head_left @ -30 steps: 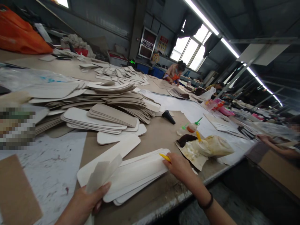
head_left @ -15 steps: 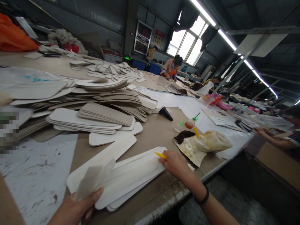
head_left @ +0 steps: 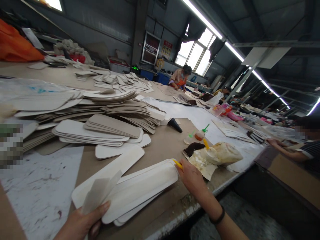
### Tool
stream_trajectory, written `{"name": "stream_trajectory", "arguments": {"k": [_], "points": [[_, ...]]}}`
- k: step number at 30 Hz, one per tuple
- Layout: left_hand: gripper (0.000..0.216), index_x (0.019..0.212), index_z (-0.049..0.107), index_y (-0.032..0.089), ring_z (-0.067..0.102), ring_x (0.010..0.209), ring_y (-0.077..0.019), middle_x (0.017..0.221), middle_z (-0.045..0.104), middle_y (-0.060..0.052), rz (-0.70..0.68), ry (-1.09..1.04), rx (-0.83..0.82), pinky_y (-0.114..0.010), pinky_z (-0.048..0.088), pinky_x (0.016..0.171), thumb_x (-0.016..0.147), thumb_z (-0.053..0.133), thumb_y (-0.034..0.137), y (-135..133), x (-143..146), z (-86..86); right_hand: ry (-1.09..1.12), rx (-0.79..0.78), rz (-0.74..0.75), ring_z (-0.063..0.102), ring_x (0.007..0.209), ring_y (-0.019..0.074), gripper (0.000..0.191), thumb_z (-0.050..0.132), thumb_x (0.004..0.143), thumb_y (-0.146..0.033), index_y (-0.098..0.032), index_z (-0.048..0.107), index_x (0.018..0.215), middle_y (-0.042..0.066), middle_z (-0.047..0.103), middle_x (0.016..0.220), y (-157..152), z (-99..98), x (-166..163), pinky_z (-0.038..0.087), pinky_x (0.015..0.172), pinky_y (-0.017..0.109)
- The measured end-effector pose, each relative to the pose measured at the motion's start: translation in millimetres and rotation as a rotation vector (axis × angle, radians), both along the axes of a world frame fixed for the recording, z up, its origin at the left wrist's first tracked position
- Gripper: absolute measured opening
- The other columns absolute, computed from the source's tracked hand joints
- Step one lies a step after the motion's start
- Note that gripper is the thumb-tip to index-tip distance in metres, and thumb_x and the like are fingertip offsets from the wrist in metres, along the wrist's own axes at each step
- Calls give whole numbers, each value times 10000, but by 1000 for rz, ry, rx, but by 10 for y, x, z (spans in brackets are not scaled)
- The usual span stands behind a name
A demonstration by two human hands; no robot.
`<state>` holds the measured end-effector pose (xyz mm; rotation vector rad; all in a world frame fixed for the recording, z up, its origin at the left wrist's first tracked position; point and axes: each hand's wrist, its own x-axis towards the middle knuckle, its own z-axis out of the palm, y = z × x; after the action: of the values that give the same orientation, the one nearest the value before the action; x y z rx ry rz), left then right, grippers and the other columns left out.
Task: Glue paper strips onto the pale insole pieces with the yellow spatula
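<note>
At the lower left, my left hand (head_left: 83, 218) is closed around a few pale, thin strips (head_left: 96, 195) that fan upward. Its thumb rests against the near end of a small stack of long white rounded panels (head_left: 142, 188). My right hand (head_left: 191, 176) grips a yellow stick-like tool (head_left: 177, 163), with the tip at the far right end of the top panel. Another white panel (head_left: 110, 176) lies just behind the stack. Right of my right hand sits a crumpled bag smeared with cream-coloured paste (head_left: 220, 155), a second yellow tool (head_left: 206, 144) standing in it.
Piles of white and grey panels (head_left: 120, 110) cover the left side. A black cone (head_left: 175, 125) and two small bottles with green nozzles (head_left: 201, 133) stand behind the paste. The table edge (head_left: 182, 213) runs diagonally. One co-worker (head_left: 179, 78) works at the back, another (head_left: 305, 143) at the right.
My right hand has moved slightly right with the yellow tool, to the end of the top panel. The left hand keeps its hold on the strips. The view has shifted slightly.
</note>
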<state>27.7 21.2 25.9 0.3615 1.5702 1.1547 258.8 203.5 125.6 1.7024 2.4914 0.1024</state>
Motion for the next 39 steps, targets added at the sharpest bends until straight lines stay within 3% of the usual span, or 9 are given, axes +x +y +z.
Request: {"name": "stream_trajectory", "arguments": {"k": [5,8,12,18,25,32,39], "points": [[498,372,445,179,281,374,-69,318,332,47,62,-132,47,-219,238,434,505,727,568,-9,44,190,324,-118,2,572,705,196,274,315,907,-313,-198,480,721,47,578,679,-13,-40,161,392,645,294],[461,458,459,166,268,412,-56,369,353,60,57,-226,103,-190,212,433,517,748,520,-51,50,314,542,-339,-50,483,516,142,350,308,890,-434,-206,423,652,-12,473,530,-66,-51,185,348,509,258],[455,509,473,158,257,416,-46,386,367,66,32,-273,194,-183,195,435,520,752,517,-126,13,417,872,-630,-231,319,413,71,407,479,772,-585,-205,386,661,-79,347,479,-168,-23,174,221,417,209],[530,499,378,181,282,402,-47,410,350,69,83,-326,218,-191,218,446,615,649,621,-266,-76,428,1065,-648,-288,276,429,52,446,642,650,-582,-189,433,666,-85,332,499,-358,16,102,193,418,193],[372,593,549,127,255,409,-39,406,386,63,69,-350,326,-206,135,439,555,754,435,-406,-177,426,1094,-725,-300,275,459,74,438,653,653,-591,-203,455,696,-72,324,533,-430,-63,21,213,420,200],[348,534,516,137,240,400,-29,389,362,71,210,-355,275,-186,128,430,538,764,382,-506,-286,365,1071,-762,-273,261,448,55,424,622,700,-587,-194,463,703,-80,308,521,-505,-48,-175,215,411,172],[406,467,488,148,260,369,-29,367,339,75,293,-482,212,-166,201,392,482,819,382,-553,-428,383,1015,-804,-235,287,404,40,376,502,773,-543,-195,398,678,-87,331,493,-367,159,-645,223,397,150]]}}
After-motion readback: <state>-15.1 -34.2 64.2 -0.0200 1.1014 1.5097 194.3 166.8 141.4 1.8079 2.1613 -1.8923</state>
